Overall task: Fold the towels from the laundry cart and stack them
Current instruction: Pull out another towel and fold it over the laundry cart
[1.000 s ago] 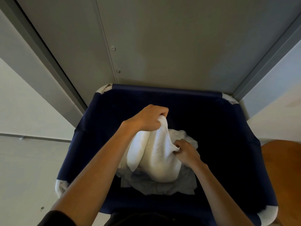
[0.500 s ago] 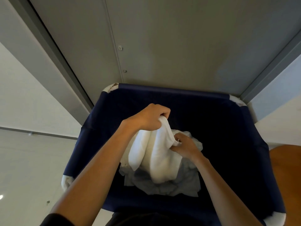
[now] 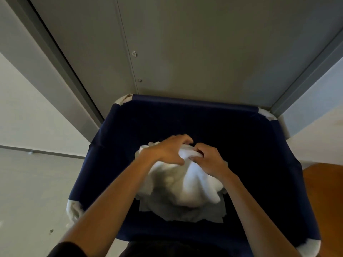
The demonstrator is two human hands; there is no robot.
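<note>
A white towel [image 3: 187, 182] hangs bunched over the middle of the dark blue laundry cart [image 3: 185, 106]. My left hand [image 3: 167, 151] grips its top from the left, fingers curled into the cloth. My right hand [image 3: 207, 160] grips the same bunched top from the right, close beside the left. Below the lifted towel, more pale cloth [image 3: 185, 214] lies crumpled on the cart's bottom, partly hidden.
A grey metal panel [image 3: 185, 52] rises straight behind the cart. Pale floor or wall [image 3: 27, 182] lies to the left. A brown wooden surface [image 3: 324, 201] borders the cart on the right. White padding shows at the cart's corners [image 3: 73, 210].
My right hand has come up from the towel's side to its top, next to my left hand. The towel has risen and bunched higher above the cloth underneath.
</note>
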